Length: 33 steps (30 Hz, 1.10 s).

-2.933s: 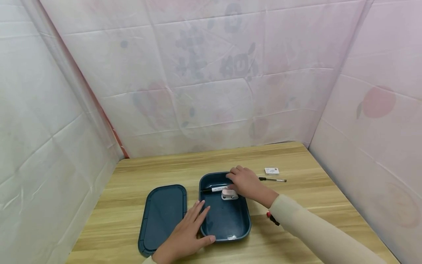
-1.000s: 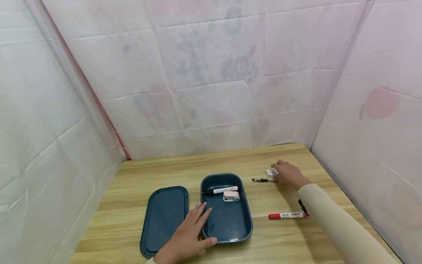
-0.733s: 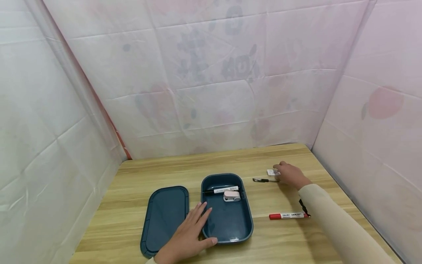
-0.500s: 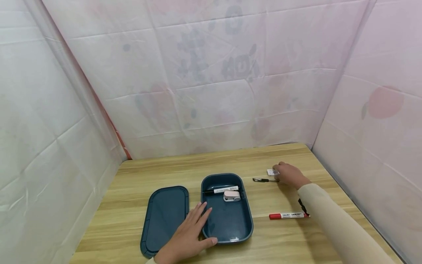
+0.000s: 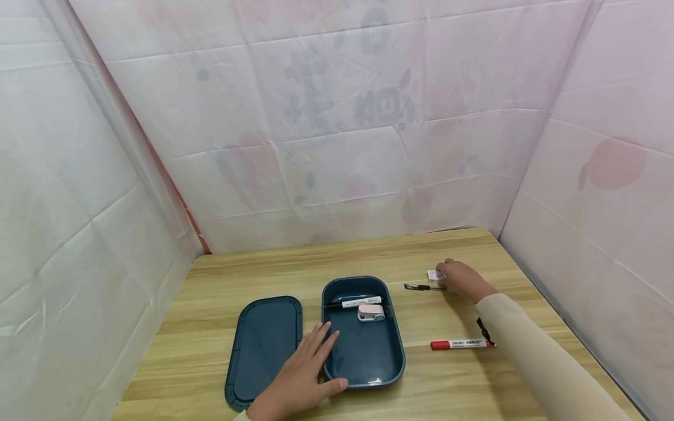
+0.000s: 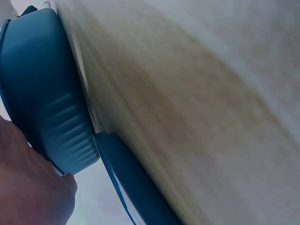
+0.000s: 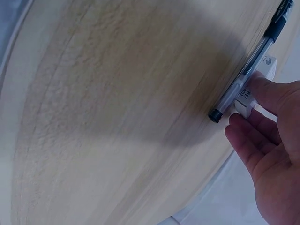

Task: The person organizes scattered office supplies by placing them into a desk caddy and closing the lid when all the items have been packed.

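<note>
My left hand (image 5: 300,368) rests with its fingers spread over the left rim of a dark blue plastic box (image 5: 363,359). Inside that box lie a white marker with a black cap (image 5: 363,302) and a small pink-and-white object (image 5: 371,312) shaped like a mini stapler. Farther right, my right hand (image 5: 463,278) pinches a small white carton (image 5: 433,275) on the table, thumb on one side and fingers at its end in the right wrist view. A gel pen with a black grip (image 7: 243,70) lies right beside the carton and thumb.
A matching blue lid (image 5: 265,345) lies flat on the wooden table left of the box. A red-capped marker (image 5: 458,344) lies to the box's right, and a black item (image 5: 483,330) shows partly beside the right sleeve. Fabric sheets (image 5: 337,146) enclose the table.
My right hand has left the blue box and moved right to the white carton, staying there for the last second. The red marker has come into view. My left hand keeps its place.
</note>
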Motion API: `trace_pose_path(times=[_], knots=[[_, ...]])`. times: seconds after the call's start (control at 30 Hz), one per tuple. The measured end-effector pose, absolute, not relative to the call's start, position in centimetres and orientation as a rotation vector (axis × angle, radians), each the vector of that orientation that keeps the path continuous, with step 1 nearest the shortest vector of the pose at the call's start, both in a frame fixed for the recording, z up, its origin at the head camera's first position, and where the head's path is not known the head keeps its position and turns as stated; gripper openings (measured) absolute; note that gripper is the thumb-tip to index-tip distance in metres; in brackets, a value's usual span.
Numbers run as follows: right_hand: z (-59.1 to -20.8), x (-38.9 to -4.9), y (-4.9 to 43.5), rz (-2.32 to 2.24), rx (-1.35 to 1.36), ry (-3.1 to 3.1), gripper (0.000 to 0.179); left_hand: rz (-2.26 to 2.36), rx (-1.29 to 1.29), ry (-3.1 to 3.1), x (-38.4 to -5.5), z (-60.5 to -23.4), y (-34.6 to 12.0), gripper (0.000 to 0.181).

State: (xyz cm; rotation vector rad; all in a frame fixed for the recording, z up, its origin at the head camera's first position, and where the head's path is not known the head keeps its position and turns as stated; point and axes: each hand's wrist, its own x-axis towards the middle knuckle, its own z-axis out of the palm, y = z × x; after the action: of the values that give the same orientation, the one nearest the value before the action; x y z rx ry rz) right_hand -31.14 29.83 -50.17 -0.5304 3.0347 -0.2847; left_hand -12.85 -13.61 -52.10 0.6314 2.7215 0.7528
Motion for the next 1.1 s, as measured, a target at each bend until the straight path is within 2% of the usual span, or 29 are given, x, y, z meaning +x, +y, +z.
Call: trace_pose_path(times=[1.1], knots=[[-47.3, -29.9, 26.7, -0.309, -0.672, 3.093, 0.031, 0.764, 0.652, 2.714, -13.2, -52.0, -13.4, 0.088]])
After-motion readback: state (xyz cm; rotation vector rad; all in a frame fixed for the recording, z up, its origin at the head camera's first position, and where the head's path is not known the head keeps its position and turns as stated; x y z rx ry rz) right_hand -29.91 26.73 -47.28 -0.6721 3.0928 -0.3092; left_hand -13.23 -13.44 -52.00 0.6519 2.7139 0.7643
